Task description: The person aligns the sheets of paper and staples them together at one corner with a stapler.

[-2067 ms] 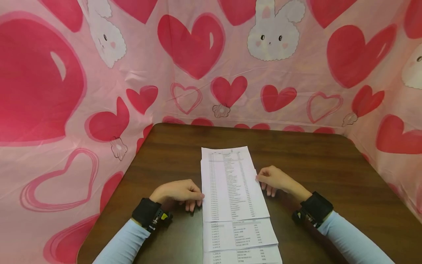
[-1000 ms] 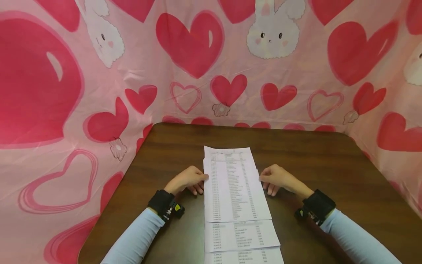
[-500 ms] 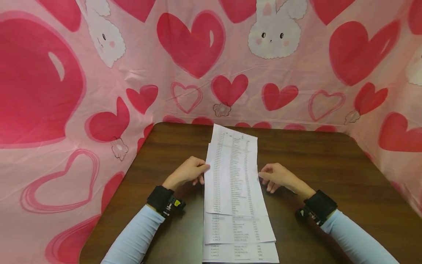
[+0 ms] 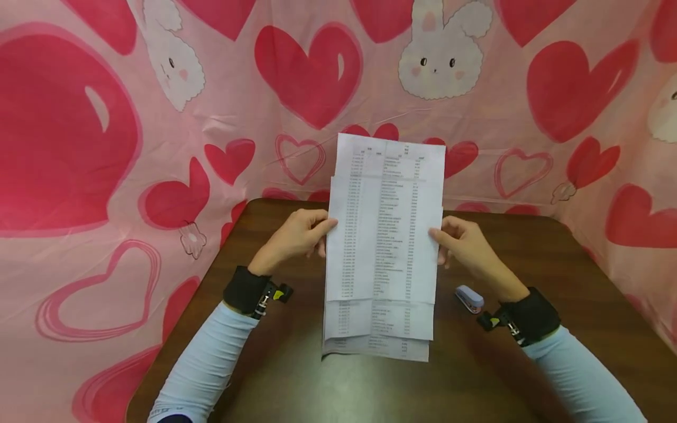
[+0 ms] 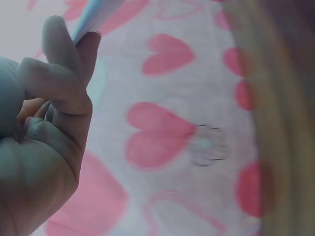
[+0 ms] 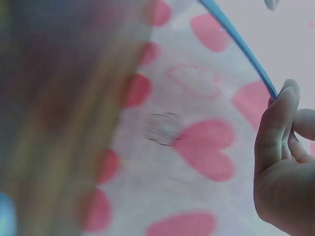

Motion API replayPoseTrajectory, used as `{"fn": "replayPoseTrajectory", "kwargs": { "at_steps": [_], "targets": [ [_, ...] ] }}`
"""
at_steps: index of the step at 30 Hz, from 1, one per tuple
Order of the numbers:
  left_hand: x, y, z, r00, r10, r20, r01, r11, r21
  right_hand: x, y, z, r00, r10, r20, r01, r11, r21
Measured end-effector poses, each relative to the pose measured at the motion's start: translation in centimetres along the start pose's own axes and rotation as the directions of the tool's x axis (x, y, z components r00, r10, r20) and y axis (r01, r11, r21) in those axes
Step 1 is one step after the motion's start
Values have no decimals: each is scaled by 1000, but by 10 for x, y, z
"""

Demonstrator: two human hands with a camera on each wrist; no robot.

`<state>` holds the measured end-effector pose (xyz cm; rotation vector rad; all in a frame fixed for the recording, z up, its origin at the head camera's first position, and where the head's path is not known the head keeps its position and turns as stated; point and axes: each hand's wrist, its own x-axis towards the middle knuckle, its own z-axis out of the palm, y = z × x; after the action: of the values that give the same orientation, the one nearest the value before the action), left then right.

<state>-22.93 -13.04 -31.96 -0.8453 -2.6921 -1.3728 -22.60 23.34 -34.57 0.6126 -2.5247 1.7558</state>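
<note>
Several overlapping printed paper sheets (image 4: 386,235) are held upright above the table, their lower edges staggered. My left hand (image 4: 297,238) pinches the left edge of the sheets, thumb in front and fingers behind. On the opposite edge my right hand (image 4: 471,247) pinches them the same way. Edge-on in the left wrist view, the paper (image 5: 93,19) sits between the fingertips of the left hand (image 5: 54,98). In the right wrist view the paper's thin edge (image 6: 241,44) runs down into the pinch of the right hand (image 6: 285,147).
A small light-purple stapler (image 4: 469,299) lies on the brown wooden table (image 4: 529,364), just left of the right wrist. Behind the table hangs a pink cloth (image 4: 227,76) with hearts and rabbits. Black camera straps (image 4: 248,291) wrap both wrists.
The sheets have been lifted off the table and tipped up to face the head view. Both hands have risen with them, and the stapler has come into view.
</note>
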Motion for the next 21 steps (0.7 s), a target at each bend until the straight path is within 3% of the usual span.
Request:
{"fn": "replayPoseTrajectory", "kwargs": {
  "at_steps": [5,8,12,16,21],
  "targets": [
    [8,26,-20,994,93,-58,-91,995,39,0,-42,-9,982,-173,-76,165,981,-106],
    [11,39,-27,984,146,-100,-141,988,58,-1,-61,-12,955,-267,-128,243,954,-176],
    [11,50,-32,970,198,-142,-184,977,104,0,-69,-15,906,-375,-195,319,910,-266],
    [8,49,-31,966,202,-162,-186,977,108,-4,-76,-8,866,-447,-223,373,876,-305],
    [0,38,-24,970,183,-163,-166,980,109,-14,-86,9,846,-488,-215,403,849,-341]
  ]
}}
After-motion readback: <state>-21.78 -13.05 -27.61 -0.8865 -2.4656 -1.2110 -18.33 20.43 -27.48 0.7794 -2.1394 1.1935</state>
